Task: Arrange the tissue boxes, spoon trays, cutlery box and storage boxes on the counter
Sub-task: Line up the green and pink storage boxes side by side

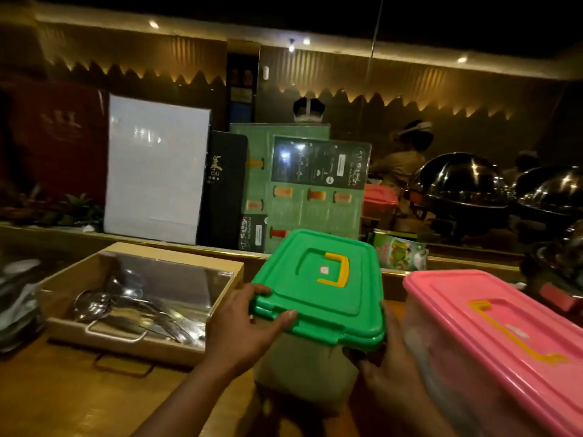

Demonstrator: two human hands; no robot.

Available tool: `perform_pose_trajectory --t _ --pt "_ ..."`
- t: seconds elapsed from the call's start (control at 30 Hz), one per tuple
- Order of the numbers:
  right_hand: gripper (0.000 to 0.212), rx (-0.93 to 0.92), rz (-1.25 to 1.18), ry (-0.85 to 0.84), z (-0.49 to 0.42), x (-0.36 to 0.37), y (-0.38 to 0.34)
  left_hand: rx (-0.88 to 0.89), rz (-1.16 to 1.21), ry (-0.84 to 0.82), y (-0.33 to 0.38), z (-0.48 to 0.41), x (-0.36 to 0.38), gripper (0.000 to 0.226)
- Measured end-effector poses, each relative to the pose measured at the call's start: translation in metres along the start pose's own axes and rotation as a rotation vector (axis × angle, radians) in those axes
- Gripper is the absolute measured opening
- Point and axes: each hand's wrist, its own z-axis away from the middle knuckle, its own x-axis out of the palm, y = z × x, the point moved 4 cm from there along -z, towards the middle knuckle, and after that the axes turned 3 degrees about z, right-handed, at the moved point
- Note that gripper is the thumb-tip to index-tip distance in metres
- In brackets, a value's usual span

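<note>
A storage box with a green lid [318, 288] and a yellow handle stands in the middle of the wooden counter [63, 402]. My left hand [243, 326] grips its left side, thumb on the lid's edge. My right hand [388, 383] holds its right side, partly hidden between the two boxes. Close on the right stands a pink-lidded storage box [492, 335] with a yellow handle. To the left lies the wooden cutlery box [132, 298] under a clear cover, with ladles and spoons inside. A green tissue packet [399, 250] lies behind the green lid.
Menus and a white board [154, 168] lean against the glass behind the counter. Stacked dishes [15, 298] sit at the far left edge. Steel chafing dishes [457, 187] and another pink box [378, 197] show beyond the glass at right, with people further back.
</note>
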Motion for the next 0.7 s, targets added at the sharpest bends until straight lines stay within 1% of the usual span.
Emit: perform_pose_trajectory --t 0.07,0.1,0.27,0.43,0.6,0.7 --pt "0.100 -0.038 -0.035 -0.041 -0.004 -0.010 -0.001 0.034 -0.059 0.027 0.007 0.009 0.004 0.070" --pt "0.097 -0.051 -0.022 -0.042 -0.006 -0.015 0.001 0.040 -0.071 0.022 0.011 0.013 0.006 0.070" --pt "0.096 -0.045 -0.011 -0.046 -0.011 -0.023 0.005 0.071 -0.113 0.032 0.023 0.026 0.012 0.069" --pt "0.099 -0.036 -0.004 -0.050 -0.010 -0.020 0.005 0.051 -0.096 0.005 0.026 0.030 0.011 0.061" --pt "0.102 -0.009 0.008 -0.055 -0.003 -0.013 -0.002 0.040 -0.078 -0.016 0.025 0.031 0.000 0.065" --pt "0.104 0.011 0.004 -0.076 -0.003 -0.007 -0.006 0.033 -0.085 -0.018 0.025 0.033 -0.006 0.061"
